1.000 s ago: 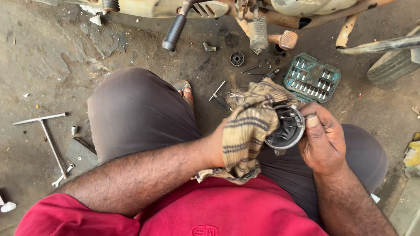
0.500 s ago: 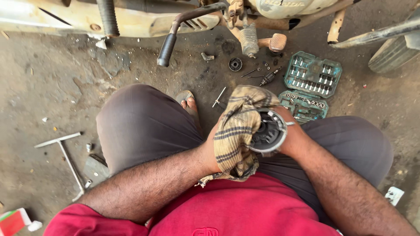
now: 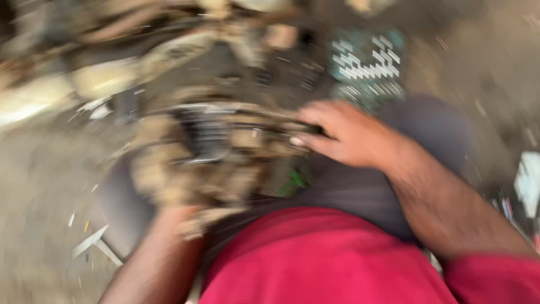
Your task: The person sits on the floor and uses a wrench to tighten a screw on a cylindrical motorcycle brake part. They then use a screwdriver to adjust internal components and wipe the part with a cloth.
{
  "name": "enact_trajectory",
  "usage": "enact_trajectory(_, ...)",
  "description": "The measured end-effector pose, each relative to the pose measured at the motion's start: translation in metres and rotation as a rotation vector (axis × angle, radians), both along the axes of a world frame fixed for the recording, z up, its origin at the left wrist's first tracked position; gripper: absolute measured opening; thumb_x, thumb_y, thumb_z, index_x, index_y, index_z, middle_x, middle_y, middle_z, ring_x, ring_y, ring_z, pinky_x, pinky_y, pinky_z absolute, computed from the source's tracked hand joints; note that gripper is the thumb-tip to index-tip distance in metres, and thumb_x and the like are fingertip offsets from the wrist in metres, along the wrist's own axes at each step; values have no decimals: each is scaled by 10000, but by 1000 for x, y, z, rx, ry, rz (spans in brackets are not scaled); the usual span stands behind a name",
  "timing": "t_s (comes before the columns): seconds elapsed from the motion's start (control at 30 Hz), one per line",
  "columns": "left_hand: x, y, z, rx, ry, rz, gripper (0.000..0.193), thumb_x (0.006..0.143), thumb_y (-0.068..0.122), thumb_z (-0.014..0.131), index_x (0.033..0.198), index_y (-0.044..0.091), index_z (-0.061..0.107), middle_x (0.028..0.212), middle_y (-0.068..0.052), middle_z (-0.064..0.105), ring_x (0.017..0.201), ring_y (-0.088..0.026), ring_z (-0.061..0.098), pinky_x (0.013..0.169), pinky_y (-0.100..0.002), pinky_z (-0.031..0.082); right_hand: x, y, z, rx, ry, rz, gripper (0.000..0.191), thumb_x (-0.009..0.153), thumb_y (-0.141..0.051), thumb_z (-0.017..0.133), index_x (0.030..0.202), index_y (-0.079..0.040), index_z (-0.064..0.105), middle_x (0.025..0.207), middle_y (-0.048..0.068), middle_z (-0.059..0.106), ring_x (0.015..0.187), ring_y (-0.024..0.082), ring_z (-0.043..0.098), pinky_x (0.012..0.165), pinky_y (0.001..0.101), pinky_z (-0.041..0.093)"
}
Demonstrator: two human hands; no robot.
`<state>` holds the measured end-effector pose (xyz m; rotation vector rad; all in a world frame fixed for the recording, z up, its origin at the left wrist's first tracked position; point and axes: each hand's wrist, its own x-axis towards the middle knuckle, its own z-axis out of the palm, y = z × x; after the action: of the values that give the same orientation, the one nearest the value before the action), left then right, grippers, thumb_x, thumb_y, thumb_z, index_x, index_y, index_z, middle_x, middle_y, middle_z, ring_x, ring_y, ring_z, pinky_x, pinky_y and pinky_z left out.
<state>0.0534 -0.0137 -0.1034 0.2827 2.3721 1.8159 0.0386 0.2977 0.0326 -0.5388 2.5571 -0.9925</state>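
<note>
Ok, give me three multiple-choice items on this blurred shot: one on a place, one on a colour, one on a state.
1. Where does the green socket set case lie?
A. On the ground beyond the right hand
B. On the person's lap
C. In the left hand

2. What colour is the person's shirt?
A. Blue
B. Red
C. White

3. What is the right hand doing?
A. Hanging free in the air
B. Resting flat on the ground
C. Touching the striped brown cloth bundle with the dark metal part

Answers:
1 A, the case sits at the top of the view, past the hand.
2 B, the cloth at the bottom of the view is plainly red.
3 C, the fingertips meet the bundle's edge; motion blur hides any finer grip.
</note>
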Motion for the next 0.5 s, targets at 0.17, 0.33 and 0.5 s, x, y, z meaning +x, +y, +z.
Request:
enact_trajectory(0.17,-4,-1,31,-401,184,80,517,973,184,710,1429,60,500,1346,-111,590,1251,-237,588,1099,-356,509,69,162,5,-599,195,-496,267,1083,-300,611,1100,-45,690,1137,120,710,932,239,685,893,435,609)
enact_trajectory(0.33,6,108,-16,-546,213,-2,535,954,186,726,1425,54,509,1352,-116,590,1259,-244,581,1107,-356,495,176,311,-87,-626,251,-1447,169,1187,-203,596,1157,-47,537,950,54,598,815,145,621,839,372,644)
enact_trajectory(0.5,5,164,-30,-612,216,-98,554,934,187,742,1421,49,517,1358,-120,591,1267,-250,574,1115,-356,481,257,307,-192,330,-599,-1551,499,946,-456,659,1229,-45,661,1156,247,736,1077,389,707,928,491,541)
